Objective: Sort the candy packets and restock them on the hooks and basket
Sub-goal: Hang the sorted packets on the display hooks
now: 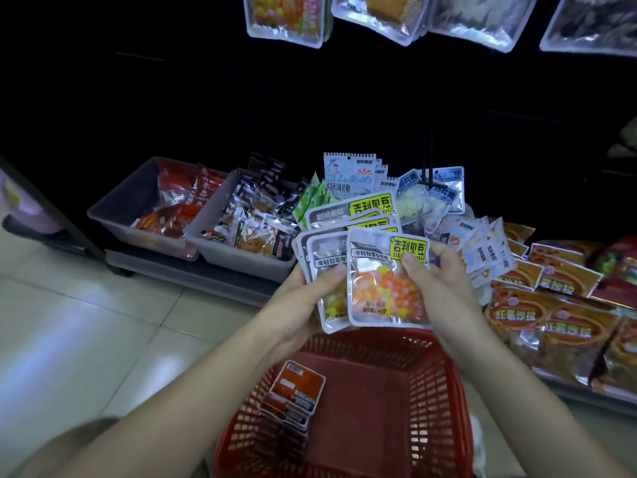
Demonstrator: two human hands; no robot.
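At centre frame the front candy packet (386,281) is silver and clear, with a yellow-green label in black characters over orange, pink and yellow sweets. The fanned packets (327,219) behind it show the same silver and yellow-green. Lower centre, the basket (444,391) is red with lattice walls; the orange-and-black packets (296,388) in it have white edges. Middle left, one grey tub (113,208) has red-orange wrappers (175,188) and the other grey tub (206,229) has black-and-silver wrappers (255,208). At right, the orange bags (558,326) bear red lettering. The floor (86,322) is pale cream tile.

two grey bins (115,210) — one red basket (446,384)
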